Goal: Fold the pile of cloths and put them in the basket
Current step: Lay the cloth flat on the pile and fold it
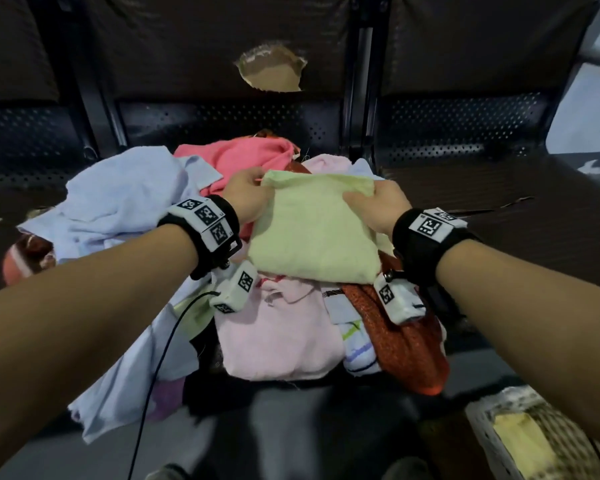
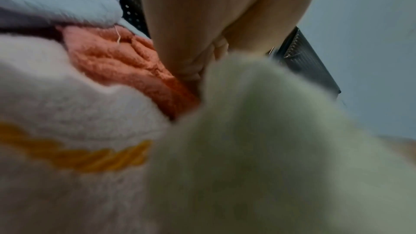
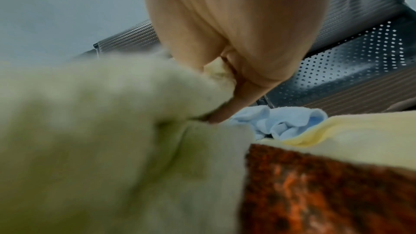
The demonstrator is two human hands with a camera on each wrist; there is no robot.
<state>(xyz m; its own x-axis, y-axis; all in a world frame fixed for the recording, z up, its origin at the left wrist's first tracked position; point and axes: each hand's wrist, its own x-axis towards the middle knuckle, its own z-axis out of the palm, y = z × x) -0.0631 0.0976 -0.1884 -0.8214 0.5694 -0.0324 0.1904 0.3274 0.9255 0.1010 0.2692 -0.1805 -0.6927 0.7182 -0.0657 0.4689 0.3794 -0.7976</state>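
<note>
A pale green cloth (image 1: 312,230) lies folded on top of the pile of cloths (image 1: 278,334) on a dark metal bench. My left hand (image 1: 248,194) pinches its far left corner, and my right hand (image 1: 374,202) pinches its far right corner. In the left wrist view the green cloth (image 2: 258,149) fills the lower right below my left hand (image 2: 202,33). The right wrist view shows my right hand (image 3: 236,45) with green cloth (image 3: 112,131) bunched between thumb and fingers. A white woven basket (image 1: 482,434) with a yellow cloth inside sits at the lower right.
The pile holds a light blue cloth (image 1: 125,206), a bright pink one (image 1: 243,157), a pale pink one (image 1: 274,337) and an orange-red one (image 1: 406,344). The perforated bench back (image 1: 222,123) rises behind; bare seat (image 1: 499,209) lies to the right.
</note>
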